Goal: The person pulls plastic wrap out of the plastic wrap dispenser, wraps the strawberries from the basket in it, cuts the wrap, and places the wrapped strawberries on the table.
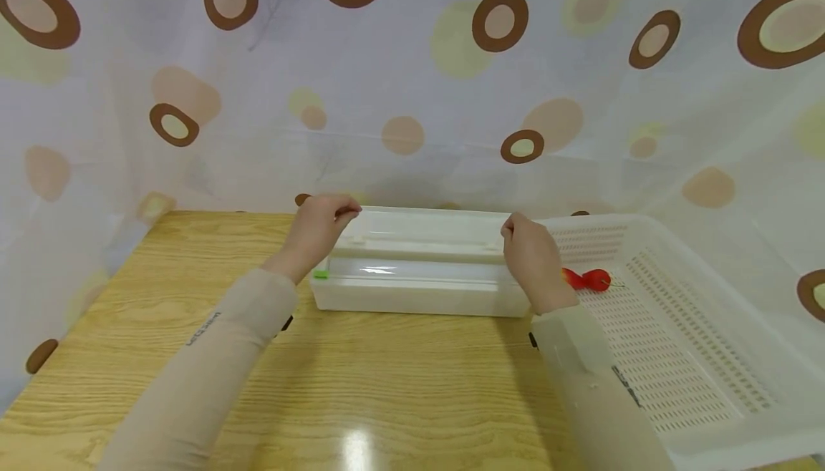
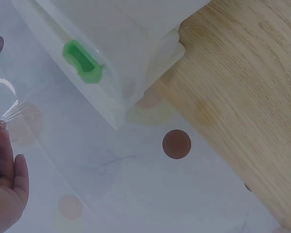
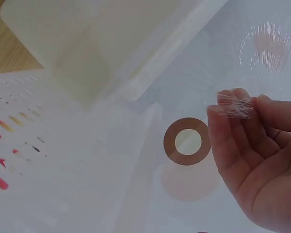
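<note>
A long white cling film dispenser box [image 1: 419,299] stands on the table, its lid [image 1: 438,222] raised at the back and a shiny film roll [image 1: 419,269] inside. A green slider [image 1: 320,274] sits at its left end. Above the left end, my left hand [image 1: 317,231] pinches one corner of the cling film. My right hand [image 1: 535,260] pinches the other side over the right end. In the right wrist view the clear film [image 3: 237,106] is bunched between thumb and fingers, with creases fanning out from the grip.
On the right stands a large white perforated basket [image 1: 793,414], close beside the box. Red fruit or vegetables [image 1: 596,280] lie in it, partly hidden by my right arm. The wooden table [image 1: 399,385] stretches in front, and a patterned cloth [image 1: 399,70] hangs behind.
</note>
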A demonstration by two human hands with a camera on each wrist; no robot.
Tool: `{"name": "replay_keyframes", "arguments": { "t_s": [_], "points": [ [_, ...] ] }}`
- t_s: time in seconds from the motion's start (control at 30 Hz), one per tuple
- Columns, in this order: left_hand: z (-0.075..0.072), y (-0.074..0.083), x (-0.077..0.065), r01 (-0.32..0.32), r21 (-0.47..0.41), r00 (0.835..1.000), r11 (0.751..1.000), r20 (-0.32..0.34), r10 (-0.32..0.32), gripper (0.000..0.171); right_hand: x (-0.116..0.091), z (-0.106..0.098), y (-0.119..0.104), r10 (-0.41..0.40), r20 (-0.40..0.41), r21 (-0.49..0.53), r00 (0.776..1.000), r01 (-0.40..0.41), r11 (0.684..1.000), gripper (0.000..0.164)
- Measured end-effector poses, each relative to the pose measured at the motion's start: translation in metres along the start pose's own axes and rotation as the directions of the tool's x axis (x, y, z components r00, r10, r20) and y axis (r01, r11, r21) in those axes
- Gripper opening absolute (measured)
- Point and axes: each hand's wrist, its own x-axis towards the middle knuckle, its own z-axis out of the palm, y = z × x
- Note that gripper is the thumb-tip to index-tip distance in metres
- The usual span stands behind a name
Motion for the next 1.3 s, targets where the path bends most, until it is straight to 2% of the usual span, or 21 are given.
{"name": "replay_keyframes", "arguments": {
  "t_s": [0.13, 0.47, 0.77, 1.1, 1.3],
  "points": [
    [-0.005, 0.004, -0.002, -0.035, 0.014, 0.998, 0.999, -0.049, 0.036, 0.015, -0.003, -0.011, -0.005, -0.003, -0.009, 0.01, 1.0, 0.003, 1.0, 0.021],
    [-0.021, 0.017, -0.006, -0.098, 0.048, 0.988, 0.994, -0.113, 0.103, 0.015, -0.011, -0.038, -0.012, -0.056, -0.057, -0.004, 0.997, 0.056, 0.998, 0.022],
    [-0.037, 0.031, -0.015, -0.16, 0.082, 0.968, 0.984, -0.184, 0.172, 0.013, -0.022, -0.06, -0.019, -0.069, -0.076, -0.006, 0.995, 0.069, 0.998, 0.023],
    [-0.055, 0.048, -0.029, -0.217, 0.092, 0.948, 0.972, -0.218, 0.233, 0.012, -0.04, -0.087, -0.021, -0.074, 0.011, 0.117, 0.997, 0.072, 0.991, 0.022],
    [-0.067, 0.058, -0.044, -0.286, 0.053, 0.932, 0.957, -0.218, 0.291, 0.009, -0.058, -0.103, -0.022, -0.129, 0.022, 0.097, 0.991, 0.126, 0.987, 0.018]
  ]
}}
